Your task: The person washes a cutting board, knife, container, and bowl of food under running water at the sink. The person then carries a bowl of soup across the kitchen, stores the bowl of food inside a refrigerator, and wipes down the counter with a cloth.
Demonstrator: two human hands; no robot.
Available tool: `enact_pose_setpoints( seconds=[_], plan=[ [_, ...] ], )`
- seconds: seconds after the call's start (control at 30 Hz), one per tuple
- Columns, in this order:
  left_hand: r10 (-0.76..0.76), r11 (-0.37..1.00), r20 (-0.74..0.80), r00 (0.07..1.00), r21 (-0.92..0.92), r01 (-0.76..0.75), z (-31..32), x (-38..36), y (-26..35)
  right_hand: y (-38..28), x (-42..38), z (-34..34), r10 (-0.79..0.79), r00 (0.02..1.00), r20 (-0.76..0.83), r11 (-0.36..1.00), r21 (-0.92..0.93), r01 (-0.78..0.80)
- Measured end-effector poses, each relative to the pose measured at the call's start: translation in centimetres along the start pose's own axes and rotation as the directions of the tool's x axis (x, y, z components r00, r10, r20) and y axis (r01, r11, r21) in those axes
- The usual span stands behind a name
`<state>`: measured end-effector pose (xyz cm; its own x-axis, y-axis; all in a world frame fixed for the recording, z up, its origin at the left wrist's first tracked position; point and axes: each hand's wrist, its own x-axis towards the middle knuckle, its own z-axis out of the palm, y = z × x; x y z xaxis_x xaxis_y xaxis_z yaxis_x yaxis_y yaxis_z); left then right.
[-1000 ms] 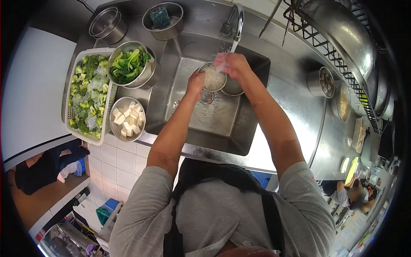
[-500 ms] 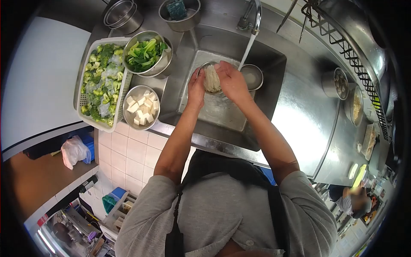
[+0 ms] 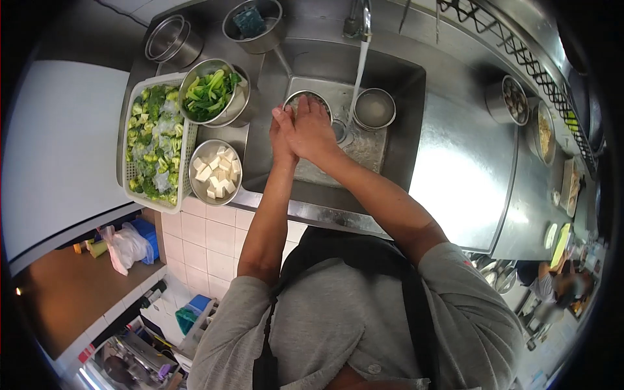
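Observation:
In the sink point(image 3: 403, 146), my two hands are pressed together over the near side of a round metal bowl point(image 3: 327, 104). My right hand point(image 3: 312, 133) lies on top, fingers straight and close together, its thumb crossing toward the left. Beneath and beside it is my left hand point(image 3: 281, 142), its fingers mostly covered. Whatever is between the palms is hidden; a little pale food shows inside the bowl's rim. Water runs from the tap point(image 3: 366, 26) just right of the bowl. Another metal bowl point(image 3: 374, 108), filled with cloudy liquid, stands to the right.
Left of the sink are a white basket point(image 3: 184, 153) of broccoli, a bowl of leafy greens point(image 3: 209, 94) and a bowl of white cubes point(image 3: 216, 172). Behind stands a pot with a blue-green pad point(image 3: 249, 22). A metal rack point(image 3: 513, 52) hangs at right. Another person point(image 3: 552, 286) is at far right.
My right hand has moved left and closed over my left hand. The whitish strands that showed between my hands are now hidden. The camera view has shifted slightly.

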<state>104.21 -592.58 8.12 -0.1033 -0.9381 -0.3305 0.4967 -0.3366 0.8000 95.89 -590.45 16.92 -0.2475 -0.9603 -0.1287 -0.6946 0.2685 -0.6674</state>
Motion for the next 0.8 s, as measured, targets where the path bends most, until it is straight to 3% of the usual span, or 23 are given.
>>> enact_pose_setpoints(
  seconds=[0.07, 0.13, 0.23, 0.27, 0.33, 0.37, 0.4, 0.43, 0.47, 0.53, 0.57, 0.63, 0.7, 0.8],
  plan=[
    [0.049, 0.998, 0.006, 0.999, 0.045, -0.049, 0.0, 0.0, 0.3, 0.2, 0.1, 0.8, 0.022, 1.000, -0.020, 0.999, 0.035, -0.022],
    [0.089, 0.969, -0.007, 0.996, 0.232, -0.085, 0.2, 0.2, 1.1, 0.4, 0.3, 1.3, 0.039, 0.999, -0.036, 0.997, 0.075, -0.037],
    [0.160, 0.856, -0.010, 0.987, 0.499, -0.133, 0.0, 0.7, 2.3, 0.4, 0.4, 1.3, 0.068, 0.997, -0.033, 0.963, 0.263, -0.057],
    [0.155, 0.849, -0.004, 0.988, 0.511, -0.132, -0.3, 1.1, 2.7, 0.2, 0.2, 1.3, 0.084, 0.995, -0.049, 0.934, 0.351, -0.062],
    [0.308, 0.559, 0.061, 0.950, 0.796, -0.232, -1.1, 2.2, 3.3, 0.2, 0.3, 2.0, 0.114, 0.991, -0.067, 0.890, 0.449, -0.072],
    [0.301, 0.547, 0.071, 0.951, 0.804, -0.233, -1.5, 2.4, 3.6, 0.2, 0.5, 2.8, 0.116, 0.982, -0.146, 0.859, 0.512, -0.025],
    [0.329, 0.439, 0.108, 0.938, 0.862, -0.253, -0.8, 2.1, 4.6, 0.2, 0.7, 3.4, 0.123, 0.966, -0.225, 0.823, 0.567, 0.027],
    [0.352, 0.325, 0.149, 0.924, 0.907, -0.270, 0.3, 1.6, 5.7, -0.1, 0.7, 3.2, 0.135, 0.964, -0.228, 0.816, 0.577, 0.022],
    [0.345, 0.312, 0.159, 0.925, 0.910, -0.273, 1.3, 0.9, 6.8, -0.5, 0.6, 2.9, 0.158, 0.958, -0.238, 0.769, 0.638, 0.031],
    [0.341, 0.034, 0.114, 0.933, 0.991, -0.133, 4.0, -0.5, 9.2, -1.2, 0.6, 2.3, 0.195, 0.949, -0.249, 0.710, 0.703, 0.039],
    [0.334, 0.020, 0.124, 0.934, 0.990, -0.138, 4.6, -0.7, 9.7, -1.5, 0.7, 1.9, 0.215, 0.942, -0.256, 0.641, 0.765, 0.062],
    [0.360, -0.145, 0.253, 0.898, 0.966, -0.214, 5.8, -1.0, 10.8, -1.7, 1.0, 2.0, 0.246, 0.933, -0.263, 0.557, 0.826, 0.086],
    [0.358, -0.230, 0.311, 0.881, 0.943, -0.239, 7.4, -1.9, 11.7, -1.7, 1.4, 2.1, 0.200, 0.959, -0.202, 0.320, 0.938, 0.131],
    [0.347, -0.372, 0.414, 0.842, 0.884, -0.281, 9.6, -3.1, 12.9, -2.2, 1.1, 1.4, 0.218, 0.954, -0.204, 0.182, 0.969, 0.166]
  ],
)
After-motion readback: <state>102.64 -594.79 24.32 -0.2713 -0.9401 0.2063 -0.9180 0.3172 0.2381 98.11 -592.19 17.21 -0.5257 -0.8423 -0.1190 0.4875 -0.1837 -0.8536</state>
